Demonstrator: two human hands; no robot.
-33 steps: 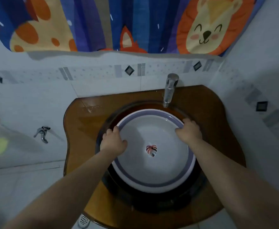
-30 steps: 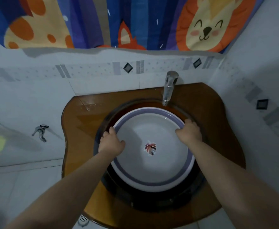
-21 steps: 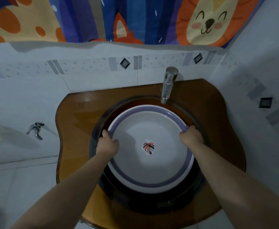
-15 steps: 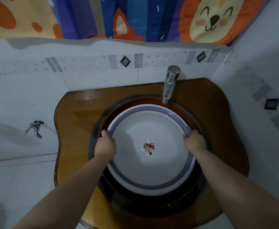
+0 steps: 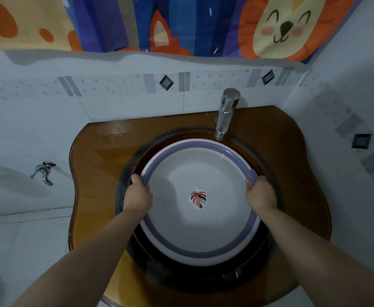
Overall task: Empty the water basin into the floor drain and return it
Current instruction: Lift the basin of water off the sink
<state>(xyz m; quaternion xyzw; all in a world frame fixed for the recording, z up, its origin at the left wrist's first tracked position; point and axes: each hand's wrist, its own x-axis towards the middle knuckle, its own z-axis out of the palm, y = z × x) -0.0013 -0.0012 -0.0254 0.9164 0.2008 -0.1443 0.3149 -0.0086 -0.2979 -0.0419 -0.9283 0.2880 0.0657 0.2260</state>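
Hanging behind the basin (image 5: 203, 235) is an animal-print curtain (image 5: 115, 23). The brown desk (image 5: 106, 156) surrounds the basin, which sits in the dark sink (image 5: 203, 278). The left hand (image 5: 138, 196) grips the basin's purple rim on its left, the right hand (image 5: 261, 194) on its right. A tap (image 5: 224, 114) stands just behind the basin; a leaf mark (image 5: 198, 199) sits at its centre

Dim, bluish light from overhead leaves the scene flat and slightly grainy. The left hand (image 5: 137, 196) casts a soft shadow into the white basin (image 5: 195, 254), and the curtain (image 5: 115, 23) hem shades the wall tiles (image 5: 37, 120) below it. Faint glare streaks the glossy brown surface (image 5: 106, 156) and the tap (image 5: 224, 114). The wide lens bows the walls, and the frame's edges go soft.
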